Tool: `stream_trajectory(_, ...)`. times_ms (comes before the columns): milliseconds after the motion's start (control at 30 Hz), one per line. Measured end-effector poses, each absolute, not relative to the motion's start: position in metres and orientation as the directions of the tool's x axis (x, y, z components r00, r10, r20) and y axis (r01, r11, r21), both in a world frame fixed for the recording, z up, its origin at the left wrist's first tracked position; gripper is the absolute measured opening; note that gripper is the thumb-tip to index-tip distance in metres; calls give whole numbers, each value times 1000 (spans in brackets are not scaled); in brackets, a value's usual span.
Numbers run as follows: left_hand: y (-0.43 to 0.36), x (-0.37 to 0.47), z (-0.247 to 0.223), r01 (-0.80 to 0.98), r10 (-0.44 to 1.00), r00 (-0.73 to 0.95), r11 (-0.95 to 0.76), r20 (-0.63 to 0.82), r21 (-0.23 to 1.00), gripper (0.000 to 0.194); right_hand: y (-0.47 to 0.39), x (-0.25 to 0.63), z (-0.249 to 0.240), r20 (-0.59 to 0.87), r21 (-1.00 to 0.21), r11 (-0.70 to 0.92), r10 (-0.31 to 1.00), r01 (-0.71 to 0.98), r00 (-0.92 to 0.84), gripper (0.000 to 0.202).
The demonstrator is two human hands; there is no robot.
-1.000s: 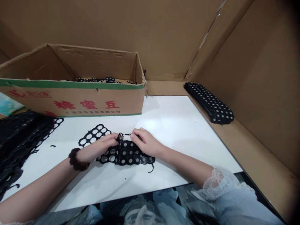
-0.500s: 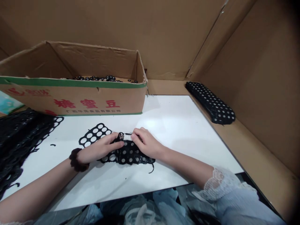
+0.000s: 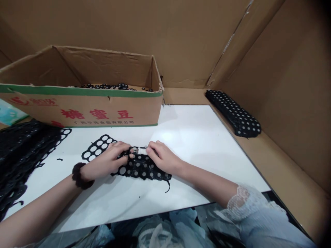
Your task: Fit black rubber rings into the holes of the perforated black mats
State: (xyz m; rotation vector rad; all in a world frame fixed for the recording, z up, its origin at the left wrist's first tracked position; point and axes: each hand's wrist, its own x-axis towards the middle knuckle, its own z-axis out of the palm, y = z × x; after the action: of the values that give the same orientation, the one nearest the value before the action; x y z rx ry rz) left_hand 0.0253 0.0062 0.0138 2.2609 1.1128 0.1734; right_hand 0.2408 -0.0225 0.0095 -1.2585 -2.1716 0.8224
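A black sheet (image 3: pixel 143 167) punched with rows of round holes lies folded in layers on the white tabletop. My left hand (image 3: pixel 115 159) grips its upper left part with thumb and fingers closed. At the upper right edge my right hand (image 3: pixel 161 156) is also closed on it, thumb toward the middle. Between the two hands a small white piece (image 3: pixel 142 151) shows at the top edge; what it is I cannot tell. A single-layer flap of the sheet sticks out behind my left hand, white showing through its holes. A thin black strand hangs from the lower right corner.
An open cardboard box (image 3: pixel 108 113) with small black rings inside stands at the back left. A heap of black perforated sheets (image 3: pixel 23 155) lies at the left. On the right ledge rests a black dotted bundle (image 3: pixel 234 113). Cardboard walls (image 3: pixel 186 41) rise behind and at right.
My left hand has shifted slightly left, with its fingertips drawn back from the white piece. The sheet's flap has moved left a little. My right hand stays nearly in place.
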Motion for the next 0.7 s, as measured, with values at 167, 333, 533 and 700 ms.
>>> stream_trajectory(167,1,31,13,726,836,549,-466,-18,505,36,-21,242,6,138,-692,419,876,588,-462,27)
stream_trajectory(333,-1,32,11,724,767,630,-637,122,265,13,-21,242,3,152,-688,438,866,579,-476,26)
stream_trajectory(533,2,28,7,731,784,617,-602,64,322,9,-23,241,3,174,-645,472,857,602,-485,24)
stream_trajectory(700,8,25,16,714,783,620,-593,57,372,11,-23,241,3,187,-606,479,862,635,-472,23)
